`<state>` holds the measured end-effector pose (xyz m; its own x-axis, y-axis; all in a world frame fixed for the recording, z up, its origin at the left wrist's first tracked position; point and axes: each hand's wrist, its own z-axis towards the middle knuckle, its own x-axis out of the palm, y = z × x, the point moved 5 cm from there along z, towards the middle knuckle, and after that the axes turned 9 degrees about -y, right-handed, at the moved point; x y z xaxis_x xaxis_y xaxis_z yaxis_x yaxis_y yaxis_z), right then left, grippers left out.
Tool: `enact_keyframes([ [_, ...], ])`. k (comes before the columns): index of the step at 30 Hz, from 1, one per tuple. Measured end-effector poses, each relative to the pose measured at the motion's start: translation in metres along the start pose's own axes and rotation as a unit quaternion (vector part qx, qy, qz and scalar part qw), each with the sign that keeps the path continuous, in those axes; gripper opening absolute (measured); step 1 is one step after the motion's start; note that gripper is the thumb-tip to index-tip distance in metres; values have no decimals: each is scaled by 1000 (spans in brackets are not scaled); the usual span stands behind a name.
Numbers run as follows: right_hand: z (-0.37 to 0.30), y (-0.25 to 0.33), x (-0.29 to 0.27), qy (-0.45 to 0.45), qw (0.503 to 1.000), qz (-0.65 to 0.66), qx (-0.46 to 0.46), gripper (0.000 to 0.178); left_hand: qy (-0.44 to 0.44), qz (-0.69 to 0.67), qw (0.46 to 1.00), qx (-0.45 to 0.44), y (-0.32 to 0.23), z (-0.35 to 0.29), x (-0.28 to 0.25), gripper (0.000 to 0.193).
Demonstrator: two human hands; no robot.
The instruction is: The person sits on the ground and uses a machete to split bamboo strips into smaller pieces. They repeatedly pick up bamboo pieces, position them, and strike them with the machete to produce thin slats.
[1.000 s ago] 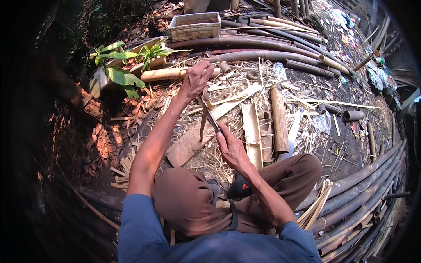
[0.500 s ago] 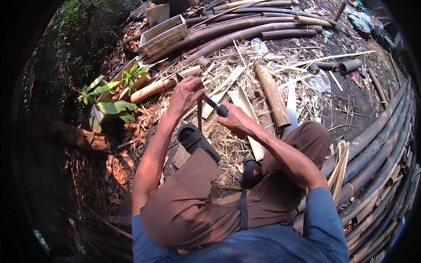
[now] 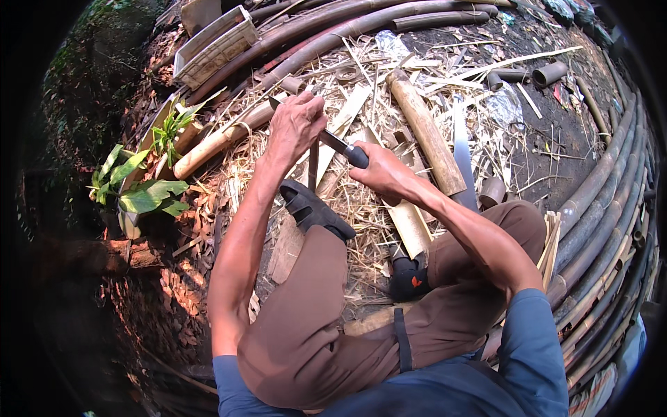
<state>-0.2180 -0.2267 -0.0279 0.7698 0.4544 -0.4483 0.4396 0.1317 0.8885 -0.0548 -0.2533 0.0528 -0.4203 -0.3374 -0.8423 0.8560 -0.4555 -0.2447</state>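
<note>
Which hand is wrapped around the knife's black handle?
The right hand, closed around the black handle; the left hand is farther forward, at the blade.

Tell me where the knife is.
Upper middle of the head view: the knife has its black handle in the right hand, its blade running to the left hand.

Bamboo poles [image 3: 589, 207] lay stacked along the right-hand side.
At the upper left, a pale rectangular crate [image 3: 224, 54] sat beside long dark poles [image 3: 288, 32]; below it stood a broad-leaved green plant [image 3: 144, 198]. Crumpled clear plastic [image 3: 505, 109] lay near a short hollow tube [image 3: 552, 73] on dark soil [image 3: 531, 151].
</note>
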Motion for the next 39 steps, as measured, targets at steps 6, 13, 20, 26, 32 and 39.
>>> enact_keyframes([
  [6,19,-16,-2,1,998,18,63,34,-14,11,1000,-14,18,13,27,17],
  [13,28,-23,3,-18,999,-9,34,29,-19,73,996,-42,28,11,34,19],
  [20,28,-19,7,-58,996,-53,-38,29,-19,66,997,-41,29,9,27,19],
  [26,31,-40,20,86,995,35,39,25,-49,-1,999,-23,30,11,27,19],
  [32,34,-46,25,17,999,-40,-16,29,-4,-72,992,-102,36,8,27,22],
  [39,31,-41,33,16,1000,-3,-19,32,-9,-79,991,-111,30,5,17,19],
])
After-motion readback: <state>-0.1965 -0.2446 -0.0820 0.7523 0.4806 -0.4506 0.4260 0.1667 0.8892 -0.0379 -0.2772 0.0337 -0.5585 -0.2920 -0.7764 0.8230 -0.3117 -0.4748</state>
